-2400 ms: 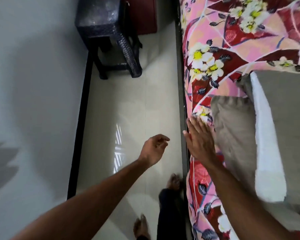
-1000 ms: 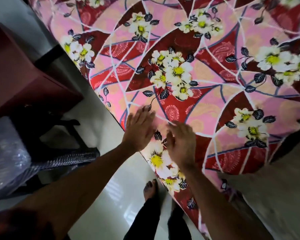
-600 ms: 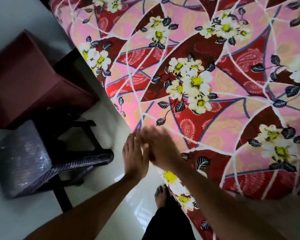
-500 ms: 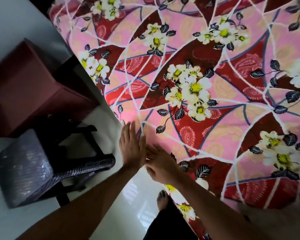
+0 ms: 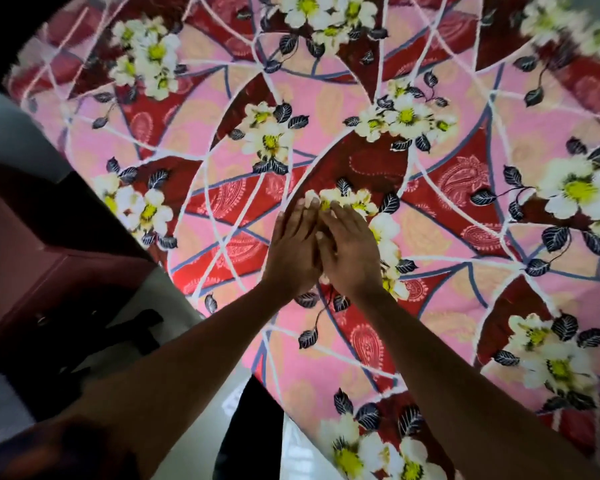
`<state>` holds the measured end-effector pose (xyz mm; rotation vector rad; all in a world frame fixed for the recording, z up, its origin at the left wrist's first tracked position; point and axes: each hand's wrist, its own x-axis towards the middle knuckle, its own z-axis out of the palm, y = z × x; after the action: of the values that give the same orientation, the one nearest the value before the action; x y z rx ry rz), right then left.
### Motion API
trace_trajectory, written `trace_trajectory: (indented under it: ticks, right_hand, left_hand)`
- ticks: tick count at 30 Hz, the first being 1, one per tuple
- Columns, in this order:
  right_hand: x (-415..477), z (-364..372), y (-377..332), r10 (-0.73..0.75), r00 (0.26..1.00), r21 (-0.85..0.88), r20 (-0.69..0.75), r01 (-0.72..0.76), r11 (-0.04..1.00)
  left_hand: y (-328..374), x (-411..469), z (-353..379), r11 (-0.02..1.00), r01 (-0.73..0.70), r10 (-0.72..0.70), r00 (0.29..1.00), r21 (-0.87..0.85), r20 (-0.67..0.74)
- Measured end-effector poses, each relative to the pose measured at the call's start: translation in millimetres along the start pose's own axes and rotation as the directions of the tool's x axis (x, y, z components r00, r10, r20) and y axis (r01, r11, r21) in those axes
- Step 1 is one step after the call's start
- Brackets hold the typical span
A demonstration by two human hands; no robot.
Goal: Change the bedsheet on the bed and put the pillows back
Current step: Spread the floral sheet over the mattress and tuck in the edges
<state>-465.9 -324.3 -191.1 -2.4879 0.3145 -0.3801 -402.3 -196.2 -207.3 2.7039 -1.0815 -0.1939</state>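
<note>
A pink and red bedsheet (image 5: 437,209) with white flowers and dark leaves lies spread flat over the bed and fills most of the head view. My left hand (image 5: 293,251) and my right hand (image 5: 350,251) lie side by side on it, palms down with fingers straight, pressing the cloth near a white flower cluster. The two hands touch each other along their inner edges. No pillow is in view.
A dark red cabinet (image 5: 32,258) stands to the left of the bed, with black furniture legs (image 5: 132,327) on the pale floor (image 5: 174,289) beside it. My dark trouser leg (image 5: 250,431) is at the bed's near edge.
Both hands have slid from the bed's edge further in onto the sheet, staying flat and together. The camera has leaned forward over the bed, and the wrapped chair has left the view.
</note>
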Motion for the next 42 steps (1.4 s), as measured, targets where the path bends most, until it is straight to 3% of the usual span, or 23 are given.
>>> trace_trajectory:
  ticks: [4,9,12,16,17,19,22,24,26,28,36,40,42]
  right_hand:
    - [36.1,35.6,-0.7,0.134,0.991,-0.126,-0.017,-0.135,0.983]
    - [81.1,86.4,-31.0,0.231,0.973,-0.290,0.005,-0.219,0.931]
    - [103.4,109.0,-57.1,0.199,0.979,-0.266,0.050,-0.179,0.947]
    - [134.8,132.7,-91.0,0.100,0.991,-0.190,0.088,-0.082,0.978]
    - [147.3,140.4,-100.9,0.067,0.992,-0.177,0.105,-0.048,0.983]
    - [172.0,152.7,-116.7,0.043,0.991,-0.164,0.126,-0.022,0.986]
    - [197.7,171.4,-126.9,0.135,0.982,-0.181,0.135,-0.109,0.977]
    - [199.2,178.5,-124.9,0.182,0.973,-0.227,0.142,-0.147,0.963]
    - [197.0,181.5,-120.1,0.185,0.972,-0.246,0.148,-0.145,0.959]
    - [197.6,181.1,-115.4,0.200,0.971,-0.203,0.132,-0.171,0.964]
    - [198.4,177.4,-120.3,0.219,0.951,-0.243,0.219,-0.164,0.956]
    - [198.3,179.0,-118.2,0.220,0.950,-0.291,0.219,-0.152,0.945]
    - [197.7,180.1,-118.8,0.218,0.953,-0.295,0.209,-0.151,0.943]
  left_hand:
    - [-55.8,37.3,-4.6,0.978,0.211,-0.211,0.977,-0.001,-0.020]
    - [-227.0,45.8,-46.5,0.914,0.391,-0.380,0.918,0.112,-0.112]
    - [-316.1,19.1,-69.8,0.801,0.593,-0.589,0.805,0.085,-0.063]
    - [-361.5,-1.1,-92.3,0.608,0.794,-0.793,0.607,0.010,-0.052]
    - [-364.4,0.9,-96.3,0.634,0.773,-0.770,0.634,0.020,-0.072]
    - [-351.6,12.2,-100.3,0.774,0.632,-0.629,0.774,0.028,-0.071]
    - [-306.8,42.2,-92.5,0.962,0.265,-0.271,0.958,-0.066,-0.098]
    - [-273.4,64.3,-80.8,0.997,0.048,-0.052,0.996,-0.064,-0.073]
    - [-253.0,83.9,-70.9,0.999,-0.016,0.017,0.999,-0.030,0.038]
    - [-252.9,97.2,-67.2,0.999,0.034,-0.034,0.995,0.005,0.094]
    - [-359.0,91.0,-86.7,0.962,0.241,-0.247,0.968,0.126,0.033]
    - [-421.7,78.4,-103.4,0.855,0.513,-0.515,0.857,0.079,0.003]
    - [-435.1,72.3,-107.7,0.811,0.580,-0.582,0.813,0.077,0.015]
